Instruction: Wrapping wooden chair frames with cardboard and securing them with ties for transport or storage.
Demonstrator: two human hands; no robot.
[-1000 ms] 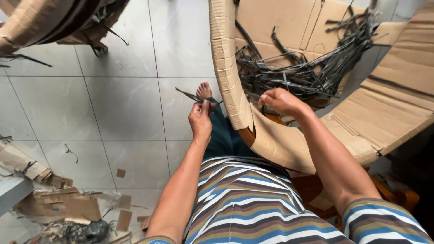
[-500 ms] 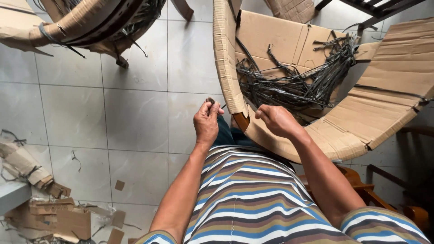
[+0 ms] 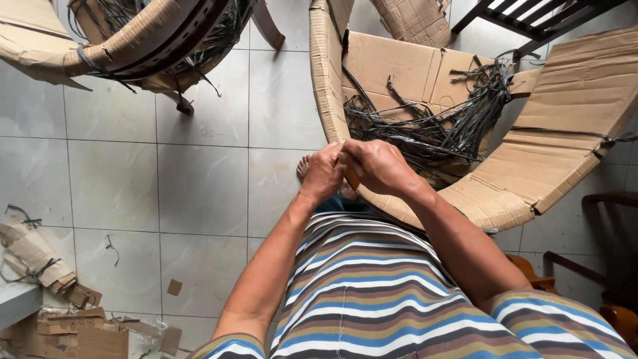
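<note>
Left hand and right hand: pressing together, both closing on the edge of the cardboard-wrapped curved frame, apparently to work its wrapping; what lies between the fingers is hidden. Frame is standing at twelve o'clock from the hands. Black strapping tangle: lying at two o'clock. Cardboard scraps: lying at eight o'clock on the tiled floor.

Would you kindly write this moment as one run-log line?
left hand: closed at cardboard-wrapped curved frame | right hand: closed, touching left | dark strap tangle: inside frame
</note>
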